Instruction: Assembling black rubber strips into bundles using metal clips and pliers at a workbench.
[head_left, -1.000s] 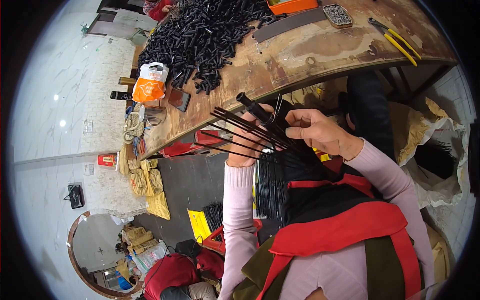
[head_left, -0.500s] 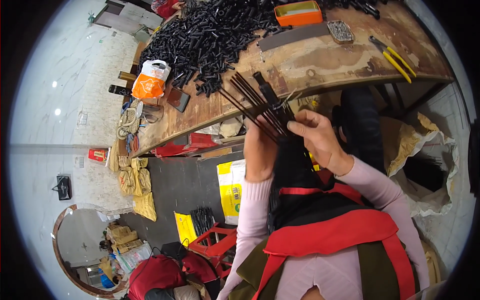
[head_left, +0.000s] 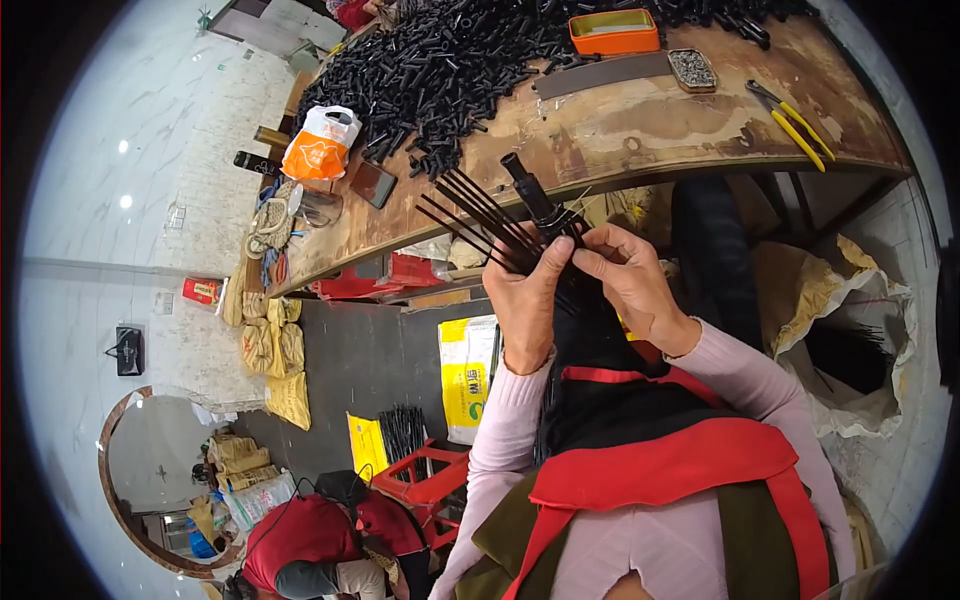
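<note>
My left hand point(head_left: 525, 312) is closed round a bundle of thin black rods point(head_left: 478, 210), which fan up and to the left past its fingers. Its thumb presses on the lower end of a black stepped tube point(head_left: 528, 188) that stands tilted beside the rods. My right hand point(head_left: 638, 283) pinches with thumb and forefinger at the tube's base, close to the left thumb. A thin, pale strand point(head_left: 584, 198) sticks up there. Exactly what the right fingertips grip is hidden. Black material hangs below both hands over my lap.
The wooden workbench point(head_left: 640, 125) ahead bears a heap of black tubes point(head_left: 420, 75), an orange box point(head_left: 613, 32), a tray of small metal parts point(head_left: 692, 70) and yellow-handled pliers point(head_left: 795, 125). An open sack of black rods point(head_left: 845, 350) stands right. Another person point(head_left: 310, 550) bends at lower left.
My left hand has turned so its thumb now lies across the tube's base. The right hand stays close beside it. The bench appears slightly farther right and lower in view.
</note>
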